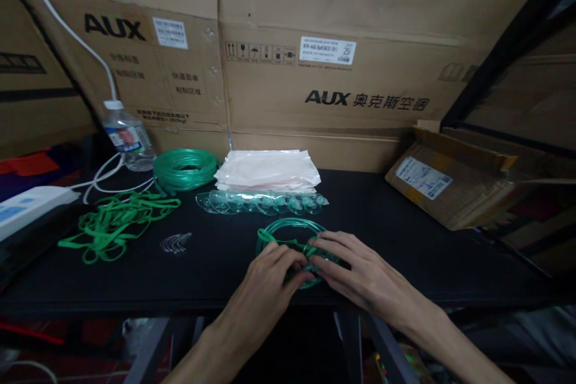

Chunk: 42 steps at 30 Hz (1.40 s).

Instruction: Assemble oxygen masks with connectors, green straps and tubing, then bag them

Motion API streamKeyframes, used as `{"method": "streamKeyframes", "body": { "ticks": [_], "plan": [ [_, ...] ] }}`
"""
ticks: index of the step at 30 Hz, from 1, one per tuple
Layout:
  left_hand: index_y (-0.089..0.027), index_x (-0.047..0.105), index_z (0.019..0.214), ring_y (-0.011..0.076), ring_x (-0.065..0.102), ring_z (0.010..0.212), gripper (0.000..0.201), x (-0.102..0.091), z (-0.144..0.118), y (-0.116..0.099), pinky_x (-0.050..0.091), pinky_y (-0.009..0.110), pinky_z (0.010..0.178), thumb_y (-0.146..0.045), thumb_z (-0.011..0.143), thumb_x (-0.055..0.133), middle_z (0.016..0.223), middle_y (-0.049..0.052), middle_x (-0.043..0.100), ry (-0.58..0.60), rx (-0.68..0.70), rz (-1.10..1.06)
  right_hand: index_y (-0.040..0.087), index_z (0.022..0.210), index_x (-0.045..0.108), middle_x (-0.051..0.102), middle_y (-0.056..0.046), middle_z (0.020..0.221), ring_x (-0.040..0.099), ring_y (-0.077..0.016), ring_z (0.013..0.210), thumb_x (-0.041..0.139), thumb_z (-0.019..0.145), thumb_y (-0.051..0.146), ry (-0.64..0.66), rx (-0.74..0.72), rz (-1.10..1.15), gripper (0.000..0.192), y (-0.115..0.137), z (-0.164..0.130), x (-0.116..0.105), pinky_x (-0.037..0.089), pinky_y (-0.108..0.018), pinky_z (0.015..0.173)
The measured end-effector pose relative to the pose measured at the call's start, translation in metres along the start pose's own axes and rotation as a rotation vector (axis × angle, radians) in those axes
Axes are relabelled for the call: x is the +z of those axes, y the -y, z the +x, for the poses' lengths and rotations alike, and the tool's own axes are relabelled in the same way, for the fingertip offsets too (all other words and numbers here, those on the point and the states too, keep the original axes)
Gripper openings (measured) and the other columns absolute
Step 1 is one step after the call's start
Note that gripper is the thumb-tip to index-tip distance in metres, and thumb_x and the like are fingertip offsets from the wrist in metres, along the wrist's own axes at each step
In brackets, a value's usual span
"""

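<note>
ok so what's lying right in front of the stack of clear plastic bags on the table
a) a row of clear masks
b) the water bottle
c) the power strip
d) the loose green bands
a: a row of clear masks lies along the front edge of the stack of plastic bags, between the bags and the coil of green tubing that the left hand and right hand both grip.

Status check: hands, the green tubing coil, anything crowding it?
Left hand and right hand both on the green tubing coil, fingers pinching its near edge. Coil flat on the black table. Row of clear masks just behind, apart.
</note>
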<state>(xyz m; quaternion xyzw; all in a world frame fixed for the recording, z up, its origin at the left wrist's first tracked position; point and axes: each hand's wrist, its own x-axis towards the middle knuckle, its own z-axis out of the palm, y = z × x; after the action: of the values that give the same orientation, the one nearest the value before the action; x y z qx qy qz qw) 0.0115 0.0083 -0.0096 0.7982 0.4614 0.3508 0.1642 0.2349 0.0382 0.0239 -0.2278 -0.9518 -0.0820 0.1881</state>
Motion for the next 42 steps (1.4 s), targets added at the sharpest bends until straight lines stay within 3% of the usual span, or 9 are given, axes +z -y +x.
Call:
{"method": "streamKeyframes", "body": {
  "ticks": [4, 10, 13, 17, 21, 24, 32, 42],
  "plan": [
    [-0.022, 0.06, 0.098, 0.0198, 0.061, 0.09, 0.012, 0.004, -0.003, 0.002, 0.053, 0.035, 0.084, -0.022, 0.092, 0.069, 0.094, 0.0, 0.066, -0.025, 0.049, 0.035, 0.014, 0.122, 0.064, 0.067, -0.018, 0.127, 0.062, -0.0344, 0.121, 0.056, 0.096, 0.016, 0.026, -0.012, -0.052, 0.027, 0.001, 0.003, -0.004, 0.057, -0.055, 0.096],
    [-0.02, 0.058, 0.101, 0.02, 0.062, 0.087, 0.002, 0.003, -0.006, 0.002, 0.053, 0.039, 0.087, -0.02, 0.099, 0.057, 0.093, 0.002, 0.068, -0.109, 0.208, 0.158, 0.013, 0.122, 0.063, 0.067, -0.017, 0.123, 0.064, -0.031, 0.116, 0.051, 0.101, 0.021, 0.062, -0.031, -0.098, 0.025, -0.001, 0.006, -0.004, 0.06, -0.047, 0.093],
    [-0.02, 0.06, 0.098, 0.0194, 0.062, 0.085, 0.012, 0.003, -0.006, 0.001, 0.054, 0.038, 0.085, -0.021, 0.103, 0.049, 0.089, 0.002, 0.066, -0.104, 0.241, 0.207, 0.013, 0.123, 0.063, 0.068, -0.018, 0.123, 0.065, -0.0315, 0.114, 0.05, 0.101, 0.018, 0.048, -0.083, -0.148, 0.026, -0.001, 0.006, -0.004, 0.061, -0.049, 0.09],
    [-0.02, 0.06, 0.098, 0.0191, 0.06, 0.085, 0.018, 0.004, -0.005, 0.003, 0.053, 0.039, 0.087, -0.021, 0.105, 0.043, 0.089, 0.003, 0.064, -0.081, 0.239, 0.241, 0.013, 0.123, 0.064, 0.07, -0.018, 0.121, 0.065, -0.0326, 0.114, 0.048, 0.101, 0.016, 0.033, -0.135, -0.181, 0.028, 0.001, 0.006, -0.006, 0.058, -0.052, 0.091],
    [-0.02, 0.057, 0.089, 0.0185, 0.056, 0.081, 0.016, 0.003, -0.003, 0.006, 0.053, 0.033, 0.075, -0.023, 0.103, 0.05, 0.086, 0.002, 0.061, -0.099, 0.161, 0.138, 0.013, 0.124, 0.064, 0.07, -0.017, 0.12, 0.064, -0.0318, 0.114, 0.048, 0.102, 0.017, 0.058, -0.131, -0.172, 0.027, 0.001, 0.011, -0.008, 0.058, -0.051, 0.092],
    [-0.02, 0.058, 0.092, 0.018, 0.058, 0.082, 0.01, 0.0, -0.002, 0.006, 0.052, 0.032, 0.075, -0.025, 0.1, 0.056, 0.088, 0.001, 0.062, -0.114, 0.124, 0.08, 0.015, 0.126, 0.061, 0.066, -0.018, 0.126, 0.062, -0.0325, 0.116, 0.05, 0.1, 0.017, 0.099, -0.087, -0.181, 0.028, 0.0, 0.014, -0.007, 0.059, -0.05, 0.09],
    [-0.02, 0.056, 0.103, 0.0191, 0.062, 0.084, 0.009, 0.002, -0.007, 0.004, 0.054, 0.034, 0.078, -0.028, 0.102, 0.053, 0.092, 0.002, 0.065, -0.172, 0.181, 0.17, 0.015, 0.124, 0.06, 0.064, -0.017, 0.125, 0.061, -0.0321, 0.115, 0.054, 0.098, 0.014, 0.135, -0.129, -0.241, 0.028, -0.003, 0.015, -0.006, 0.06, -0.048, 0.088],
    [-0.014, 0.059, 0.112, 0.0207, 0.056, 0.082, 0.014, 0.004, -0.008, 0.002, 0.054, 0.036, 0.075, -0.013, 0.1, 0.051, 0.092, 0.005, 0.065, -0.106, 0.276, 0.271, 0.013, 0.117, 0.064, 0.067, -0.013, 0.123, 0.061, -0.0315, 0.113, 0.053, 0.101, 0.018, 0.137, -0.16, -0.23, 0.021, -0.001, 0.018, -0.007, 0.057, -0.049, 0.086]
  ]
}}
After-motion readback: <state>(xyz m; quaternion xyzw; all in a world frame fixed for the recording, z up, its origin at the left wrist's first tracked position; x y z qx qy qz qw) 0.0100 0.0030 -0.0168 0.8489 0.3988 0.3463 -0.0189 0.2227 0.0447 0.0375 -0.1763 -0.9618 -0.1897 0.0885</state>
